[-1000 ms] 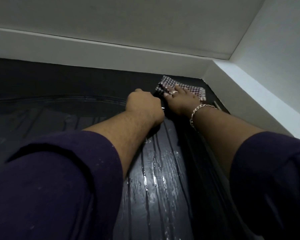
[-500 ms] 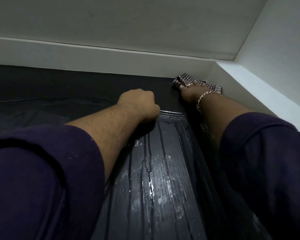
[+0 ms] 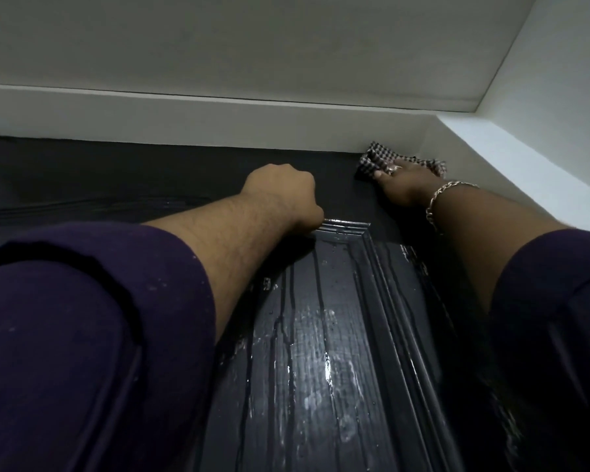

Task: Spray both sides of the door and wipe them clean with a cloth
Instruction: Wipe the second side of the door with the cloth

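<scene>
Two hands up at door's top. Right hand [image 3: 404,185] flat, fingers [image 3: 385,172] spread and pressing checked cloth [image 3: 377,158] against black door [image 3: 321,352], cloth bunched just beyond fingertips, tucked into corner where white frame [image 3: 218,124] meets side wall. Left hand [image 3: 283,195] balled into fist, knuckles resting on door beside raised panel moulding [image 3: 346,228]; holding anything inside — cannot tell. Wet streaks and drips running down panel below wrists, toward camera. Likely next: pulling cloth downward along door's long axis; right hand clearly nearer for that.
</scene>
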